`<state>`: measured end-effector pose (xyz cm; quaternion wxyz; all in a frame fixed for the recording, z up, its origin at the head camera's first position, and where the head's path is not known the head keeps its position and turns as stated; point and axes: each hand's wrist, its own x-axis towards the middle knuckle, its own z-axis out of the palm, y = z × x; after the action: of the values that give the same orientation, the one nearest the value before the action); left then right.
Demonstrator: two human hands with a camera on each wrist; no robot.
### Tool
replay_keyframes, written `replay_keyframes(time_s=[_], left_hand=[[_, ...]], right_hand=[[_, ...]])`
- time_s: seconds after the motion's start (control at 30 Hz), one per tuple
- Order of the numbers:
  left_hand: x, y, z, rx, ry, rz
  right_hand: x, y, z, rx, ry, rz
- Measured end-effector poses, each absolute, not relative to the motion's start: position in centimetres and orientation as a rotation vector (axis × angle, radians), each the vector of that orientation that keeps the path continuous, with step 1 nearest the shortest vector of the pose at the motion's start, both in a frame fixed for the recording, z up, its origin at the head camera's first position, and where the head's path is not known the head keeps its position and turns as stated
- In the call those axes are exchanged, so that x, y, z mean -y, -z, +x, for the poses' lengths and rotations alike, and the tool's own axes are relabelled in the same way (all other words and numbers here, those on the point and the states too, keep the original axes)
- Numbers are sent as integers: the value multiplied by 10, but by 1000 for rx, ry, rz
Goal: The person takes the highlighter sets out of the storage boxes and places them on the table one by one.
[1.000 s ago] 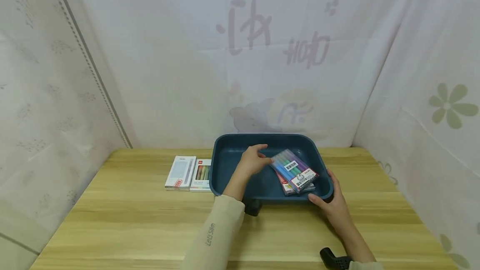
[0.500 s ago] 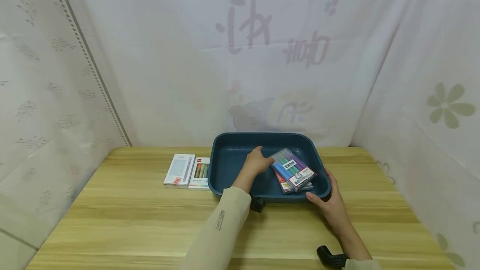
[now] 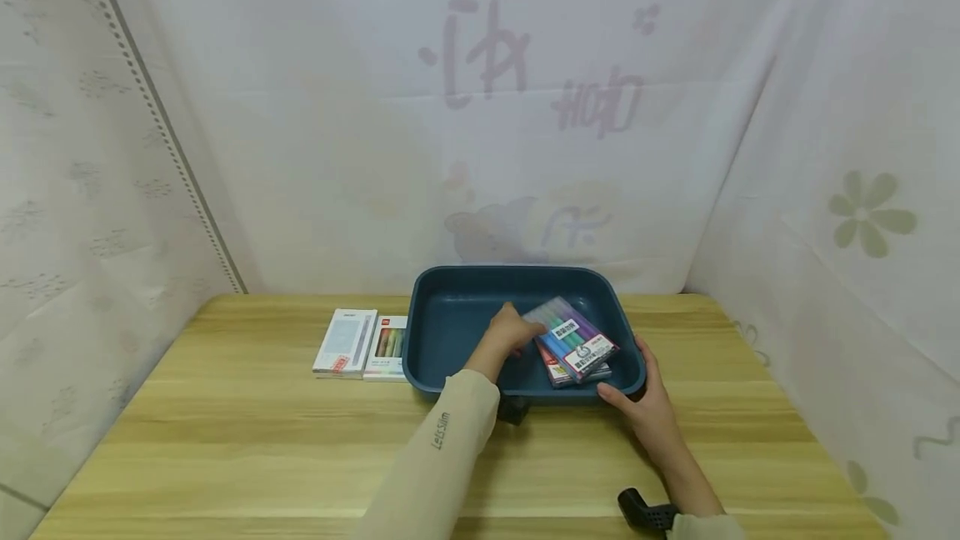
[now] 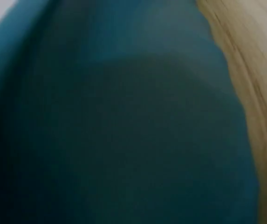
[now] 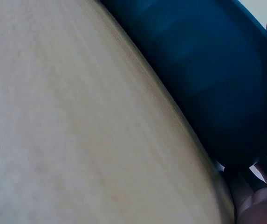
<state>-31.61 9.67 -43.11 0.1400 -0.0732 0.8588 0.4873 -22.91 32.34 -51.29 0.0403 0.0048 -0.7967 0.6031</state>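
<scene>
A dark blue rectangular tray (image 3: 457, 390) with rounded corners stands on the table. Inside, at its right, a clear pack of coloured pens (image 3: 566, 336) lies aslant over a second, red-and-white pack (image 3: 557, 373), mostly covered. My left hand (image 3: 506, 333) reaches down into the tray just left of the packs, thumb at the pen pack's upper left edge; its lower fingers are partly hidden. My right hand (image 3: 648, 407) holds the tray's front right corner, thumb at the rim. In the right wrist view, fingers (image 5: 259, 191) are bent under the tray wall (image 5: 217, 84).
Left of the tray lie a white box (image 3: 346, 343) and a white box with a window showing coloured sticks (image 3: 387, 347), the latter partly behind the tray's edge. The wooden table (image 3: 225, 440) meets a patterned cloth (image 3: 337, 148) at the back and sides.
My left hand has lowered, its fingers bending down beside the packs. The right hand stays at the tray corner. The whole head view has shifted slightly; the packs keep their place in the tray.
</scene>
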Motion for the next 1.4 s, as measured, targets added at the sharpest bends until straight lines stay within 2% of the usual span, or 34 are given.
replay_keyframes(time_s=[0.87, 1.4], left_hand=[[-100, 456, -330, -2374, -1560, -276], [-95, 448, -319, -2112, -1870, -383]], right_hand=[[-322, 514, -229, 2445, -1805, 15], [-321, 510, -227, 2454, -1800, 15]])
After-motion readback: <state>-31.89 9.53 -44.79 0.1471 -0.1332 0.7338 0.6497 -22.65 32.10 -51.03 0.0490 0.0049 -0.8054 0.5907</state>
